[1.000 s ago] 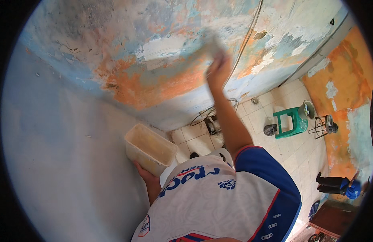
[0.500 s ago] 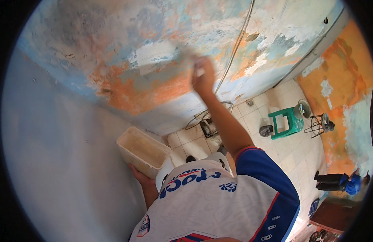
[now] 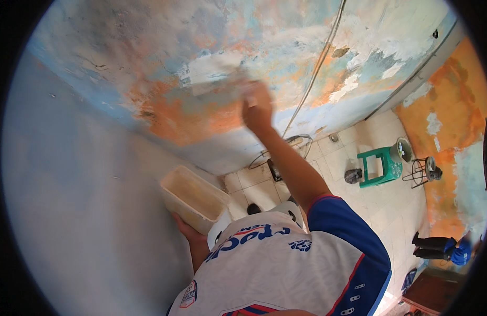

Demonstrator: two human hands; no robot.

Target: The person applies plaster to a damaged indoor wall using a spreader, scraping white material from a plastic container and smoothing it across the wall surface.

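My right hand [image 3: 257,108] is raised to the patchy wall [image 3: 217,118], its fingers closed on a tool with a pale handle. Motion smears the tool's front end, so its exact kind does not show. Just up and left of this fist, a white patch [image 3: 209,67] lies on the worn blue and orange paint. Low on the left, my left hand [image 3: 188,230] grips a cream rectangular plastic tub [image 3: 181,211] by its underside and near side. The tub is tilted, with a pale residue inside; part of my hand is hidden beneath it.
A cable [image 3: 321,60] runs down the wall to a loop near the tiled floor [image 3: 256,187]. At the right stand a green stool [image 3: 381,167], a bucket [image 3: 401,150] and a black metal stand [image 3: 418,176]. A person in blue [image 3: 459,252] is at the far orange wall.
My right hand has moved slightly down along the wall, still closed on the tool. The whole view has shifted a little; the tub stays in my left hand.
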